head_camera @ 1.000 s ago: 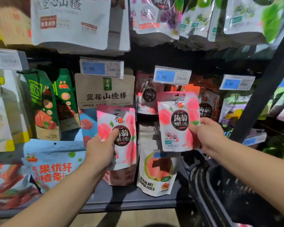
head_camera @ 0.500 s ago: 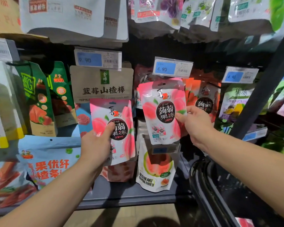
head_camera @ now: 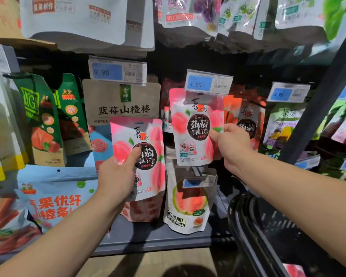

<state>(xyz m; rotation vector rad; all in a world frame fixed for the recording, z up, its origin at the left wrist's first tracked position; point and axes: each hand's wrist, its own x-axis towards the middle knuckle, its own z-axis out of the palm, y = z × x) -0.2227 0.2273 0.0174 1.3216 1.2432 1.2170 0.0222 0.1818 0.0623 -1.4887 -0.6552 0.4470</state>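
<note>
The fingers [head_camera: 133,156] of the left hand [head_camera: 116,176] are curled round a pink jelly pouch [head_camera: 140,136], with the thumb flat across its front and the rest hidden behind. This hand holds the pouch upright in front of the rack, above the front edge of the shelf [head_camera: 148,238]. The right hand [head_camera: 233,146] pinches a second pink pouch [head_camera: 192,124] at its right edge between thumb and curled fingers.

In the last second the right hand has carried its pouch up and to the left. It hung lower and clear of the price tag [head_camera: 208,83] before, and now its top edge is tucked just behind that tag. The left pouch has hardly shifted against the goods behind it. The right pouch looks as if it is going back on its peg, though the peg itself is hidden, and the left pouch is probably the one being kept.

Below the raised pouch a guava bag [head_camera: 186,208] stands on the grey shelf, and a brown paper bag [head_camera: 122,102] hangs to the left. A black basket [head_camera: 268,226] sits at the shelf's right end. The place is a dim shop aisle with a strip of wooden floor [head_camera: 148,262] underneath.
</note>
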